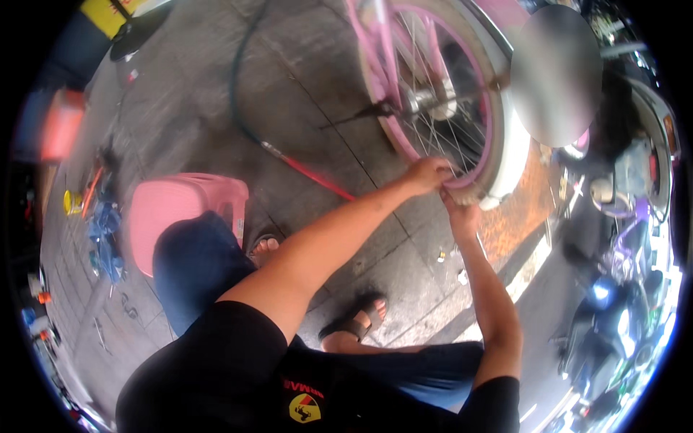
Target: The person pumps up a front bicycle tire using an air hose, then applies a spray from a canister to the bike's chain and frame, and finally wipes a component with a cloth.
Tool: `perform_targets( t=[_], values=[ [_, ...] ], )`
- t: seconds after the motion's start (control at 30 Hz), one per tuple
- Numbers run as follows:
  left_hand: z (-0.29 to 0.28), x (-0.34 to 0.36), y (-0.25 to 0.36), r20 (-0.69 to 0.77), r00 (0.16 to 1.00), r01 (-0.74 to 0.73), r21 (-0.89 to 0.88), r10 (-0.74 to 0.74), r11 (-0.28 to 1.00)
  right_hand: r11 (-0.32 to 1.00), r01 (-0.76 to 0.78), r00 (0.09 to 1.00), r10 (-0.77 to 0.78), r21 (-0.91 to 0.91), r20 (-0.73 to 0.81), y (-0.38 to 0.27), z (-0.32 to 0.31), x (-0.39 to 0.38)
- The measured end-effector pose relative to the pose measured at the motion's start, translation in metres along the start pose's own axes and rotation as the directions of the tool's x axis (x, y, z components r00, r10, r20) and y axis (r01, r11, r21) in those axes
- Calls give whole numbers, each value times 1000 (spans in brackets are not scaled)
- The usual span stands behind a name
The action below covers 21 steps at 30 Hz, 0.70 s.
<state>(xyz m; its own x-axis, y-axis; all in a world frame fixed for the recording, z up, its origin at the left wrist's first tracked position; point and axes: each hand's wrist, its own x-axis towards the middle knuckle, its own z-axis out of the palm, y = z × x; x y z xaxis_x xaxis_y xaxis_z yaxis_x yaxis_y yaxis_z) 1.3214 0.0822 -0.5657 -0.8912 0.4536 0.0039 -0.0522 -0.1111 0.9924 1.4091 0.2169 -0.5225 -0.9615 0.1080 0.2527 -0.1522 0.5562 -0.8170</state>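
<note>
A bicycle wheel [486, 130] with a pink rim, thin spokes and a pale tyre stands at the upper right, under a white mudguard [514, 169]. Both my arms reach to its lower part. At the inner side of the rim, near the spokes, the fingers of my left hand [429, 176] close on the wheel. Just below, my right hand [462, 213] is closed on the tyre beside the mudguard's end. The fingertips of both hands are partly hidden, and whether they pinch some small part there I cannot make out.
A pink plastic stool [162, 209] stands by my left knee. A hose with a red end [314, 175] runs over the paving under my left forearm. Tools and a blue bundle [107, 242] lie at the far left. A rusty plate [514, 213] and parked scooters [613, 317] are on the right.
</note>
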Motion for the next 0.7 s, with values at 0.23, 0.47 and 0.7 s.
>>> perform_targets(
  t=[0.23, 0.47, 0.7],
  values=[
    [12, -9, 1, -156, 983, -53, 273, 98, 960, 974, 22, 994, 4, -225, 112, 4, -7, 9],
    [10, -11, 20, -123, 990, 98, 191, -75, 977, 984, -133, 981, 148, -120, 126, 8, -7, 4],
    [11, -11, 13, -218, 972, -44, 200, 88, 979, 986, -164, 985, 163, 20, 55, 0, -3, 4]
  ],
)
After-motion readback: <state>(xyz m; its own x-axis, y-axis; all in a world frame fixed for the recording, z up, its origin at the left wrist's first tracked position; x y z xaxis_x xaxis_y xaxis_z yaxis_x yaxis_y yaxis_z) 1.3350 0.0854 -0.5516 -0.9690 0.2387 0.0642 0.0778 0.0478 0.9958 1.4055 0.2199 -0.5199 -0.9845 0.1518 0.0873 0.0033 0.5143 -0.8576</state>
